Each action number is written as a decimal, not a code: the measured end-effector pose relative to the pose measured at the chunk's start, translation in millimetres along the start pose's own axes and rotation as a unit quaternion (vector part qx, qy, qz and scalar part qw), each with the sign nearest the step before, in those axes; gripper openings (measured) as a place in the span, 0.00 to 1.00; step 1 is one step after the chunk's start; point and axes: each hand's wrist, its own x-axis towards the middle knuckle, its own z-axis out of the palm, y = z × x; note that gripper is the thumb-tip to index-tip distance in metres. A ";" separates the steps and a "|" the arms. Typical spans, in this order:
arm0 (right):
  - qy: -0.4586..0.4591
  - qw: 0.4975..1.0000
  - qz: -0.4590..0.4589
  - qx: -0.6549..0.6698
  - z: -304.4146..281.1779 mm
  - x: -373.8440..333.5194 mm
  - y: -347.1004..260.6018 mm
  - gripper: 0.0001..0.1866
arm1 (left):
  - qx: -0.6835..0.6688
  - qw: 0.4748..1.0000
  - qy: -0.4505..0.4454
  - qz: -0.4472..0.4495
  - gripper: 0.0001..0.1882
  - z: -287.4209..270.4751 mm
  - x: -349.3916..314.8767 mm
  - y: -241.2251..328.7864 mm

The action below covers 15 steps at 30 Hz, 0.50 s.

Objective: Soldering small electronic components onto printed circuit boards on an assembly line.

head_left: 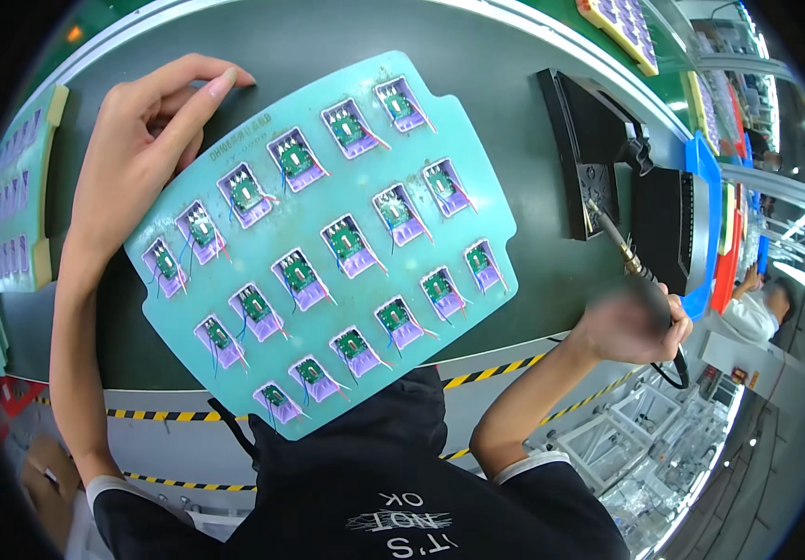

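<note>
A large pale-green tray (pixel 314 217) lies tilted in front of me, with rows of purple plastic housings that hold small green circuit boards with red and blue wires. At the tray's upper left edge is my left hand (pixel 155 140), its fingers curled and the thumb pressed against the index finger; whatever may be between them is hidden. My right hand (pixel 622 327), partly blurred, is wrapped round a soldering iron (pixel 628 257) to the right of the tray. The iron's tip points up and left, at the near end of a black soldering iron stand (pixel 566 140).
Beside the stand sits a black box (pixel 661 229), with a blue bin (pixel 701 233) at the right. Another green tray with purple housings (pixel 15 201) stands at the far left. Black-and-yellow tape (pixel 496 371) runs below the bench's near edge. Another person (pixel 755 308) works at the far right.
</note>
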 end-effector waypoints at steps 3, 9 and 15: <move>0.023 1.000 -0.008 0.001 4.6 0.1 1.6 0.14 | -0.008 1.000 0.002 0.002 0.11 2.4 1.6 -4.1; 0.009 1.000 0.000 -0.004 0.1 -0.5 2.0 0.15 | 0.010 1.000 0.002 -0.004 0.12 1.7 1.5 -3.6; 0.007 1.000 -0.002 -0.018 -0.8 -0.8 1.3 0.15 | 0.003 1.000 0.002 0.015 0.13 2.3 0.9 -6.0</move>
